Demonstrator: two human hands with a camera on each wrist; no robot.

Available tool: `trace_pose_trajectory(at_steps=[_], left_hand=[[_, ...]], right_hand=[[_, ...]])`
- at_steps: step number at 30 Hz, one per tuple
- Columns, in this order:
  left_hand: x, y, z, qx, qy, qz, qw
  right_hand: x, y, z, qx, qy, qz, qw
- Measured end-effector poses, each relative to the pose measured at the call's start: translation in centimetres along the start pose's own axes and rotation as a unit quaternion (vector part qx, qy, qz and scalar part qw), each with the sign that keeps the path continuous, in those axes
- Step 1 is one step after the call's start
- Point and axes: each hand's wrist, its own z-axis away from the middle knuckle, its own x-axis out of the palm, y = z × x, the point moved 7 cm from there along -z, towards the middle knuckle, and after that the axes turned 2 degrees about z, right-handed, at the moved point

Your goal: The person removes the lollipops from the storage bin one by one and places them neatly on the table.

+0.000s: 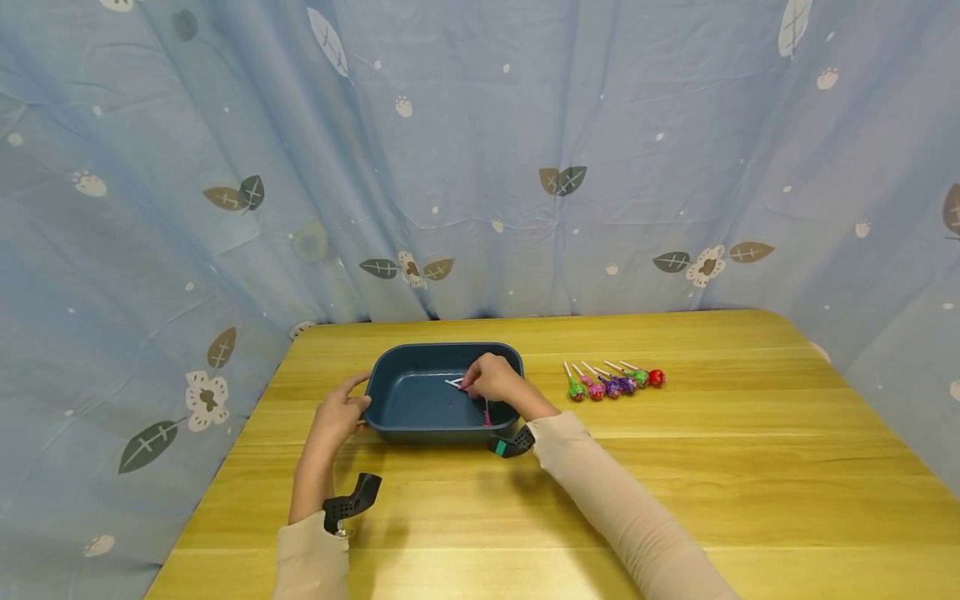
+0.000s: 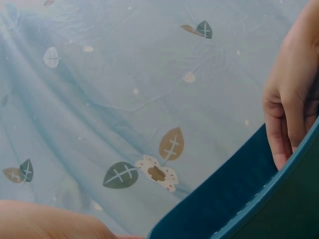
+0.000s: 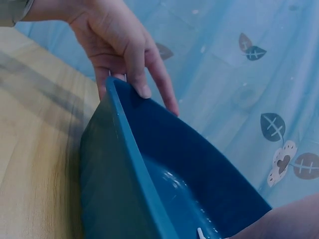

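Note:
A dark blue plastic basin stands on the table. My left hand grips its left end; in the right wrist view that hand has the thumb inside the rim and other fingers outside. My right hand reaches down inside the basin's right half. Its fingertips pinch a lollipop, of which a white stick and a bit of pink show; the hand hides the rest. Nearer the front wall lies another lollipop with pink on it. From the left wrist view, the right hand points downward behind the rim.
To the right of the basin, a row of several lollipops with green, red and purple wrappers lies on the wooden table. A blue patterned curtain hangs behind the table.

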Motion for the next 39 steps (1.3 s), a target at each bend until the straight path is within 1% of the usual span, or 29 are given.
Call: trace_pose_trajectory(at_steps=[3, 6, 10, 14, 18, 23, 26, 30, 35, 39], left_hand=[[0.0, 0.1, 0.0, 0.001, -0.001, -0.003, 1.0], [0.1, 0.1, 0.0, 0.004, -0.002, -0.007, 1.0], [0.1, 0.2, -0.1, 0.009, -0.004, -0.011, 0.9999], [0.2, 0.1, -0.1, 0.006, -0.006, -0.004, 1.0], [0.2, 0.1, -0.1, 0.003, -0.009, 0.004, 0.9999], [0.2, 0.1, -0.1, 0.003, -0.007, -0.003, 1.0], [0.2, 0.0, 0.0, 0.004, -0.007, -0.004, 1.0], [0.2, -0.1, 0.0, 0.005, -0.008, -0.003, 0.9999], [0.2, -0.1, -0.1, 0.004, -0.009, 0.0, 0.9999], [0.2, -0.2, -0.1, 0.001, -0.011, 0.002, 0.9999]], right_hand=[[-0.2, -0.1, 0.2, -0.005, 0.0, -0.004, 1.0], [-0.5, -0.3, 0.5, -0.019, 0.0, -0.017, 0.9997], [-1.0, -0.7, 1.0, -0.04, -0.004, -0.063, 0.9972], [-1.7, -0.9, 1.6, -0.043, -0.008, -0.117, 0.9921], [-2.3, -1.0, 2.1, -0.05, 0.004, -0.143, 0.9884], [-2.9, -0.9, 2.7, -0.066, 0.014, -0.174, 0.9825], [-3.2, -0.4, 3.2, -0.067, 0.015, -0.198, 0.9778], [-3.8, 0.4, 4.1, -0.059, 0.021, -0.216, 0.9744], [-5.0, 1.7, 5.5, -0.046, 0.041, -0.245, 0.9676], [-5.8, 2.5, 6.7, -0.043, 0.046, -0.257, 0.9642]])
